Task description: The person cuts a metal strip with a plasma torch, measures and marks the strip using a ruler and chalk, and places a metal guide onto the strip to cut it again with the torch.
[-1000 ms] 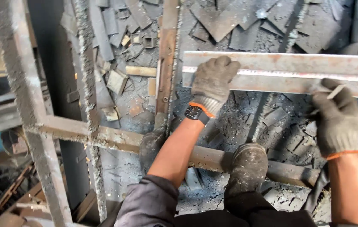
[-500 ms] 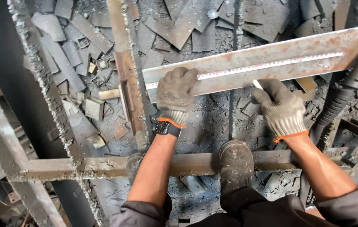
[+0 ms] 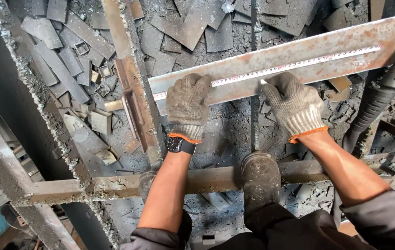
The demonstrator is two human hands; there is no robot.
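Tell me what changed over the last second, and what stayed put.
The right hand slid left along the steel bar, closer to the left hand, its white marker now tip-down by the tape measure. The view also swung, so the bar now runs tilted, up to the right. Unchanged: the left hand presses the tape and bar down, the boot rests on the frame rail, scrap covers the floor.

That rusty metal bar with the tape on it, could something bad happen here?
Maybe. The rusty bar rests on a narrow frame rail, so it might slip if the left hand lets go. The marker in the right hand could then stray off the tape measure. Sharp scrap plates lie below.
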